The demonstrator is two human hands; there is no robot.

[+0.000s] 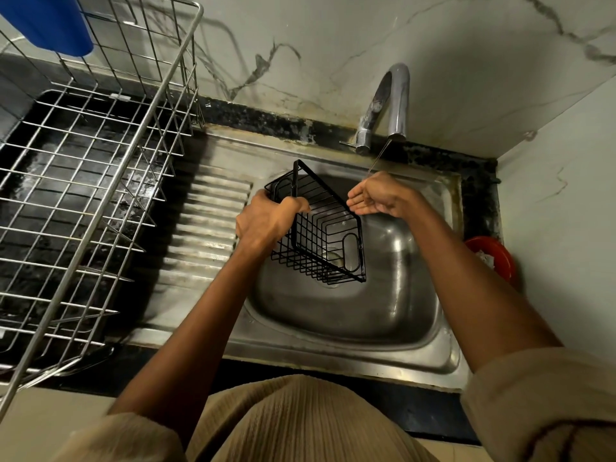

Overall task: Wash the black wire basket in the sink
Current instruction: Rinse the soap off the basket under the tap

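Steel sink under marble wall; left hand grips black wire basket, right hand cupped.

A home kitchen: steel sink with ridged drainboard, chrome tap, wire dish rack, marble-look wall tiles.

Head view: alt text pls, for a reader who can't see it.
A person's left hand holds a black wire basket tilted over a steel sink, while the open right hand cups a thin stream from the faucet. A metal dish rack sits on the counter to the left.
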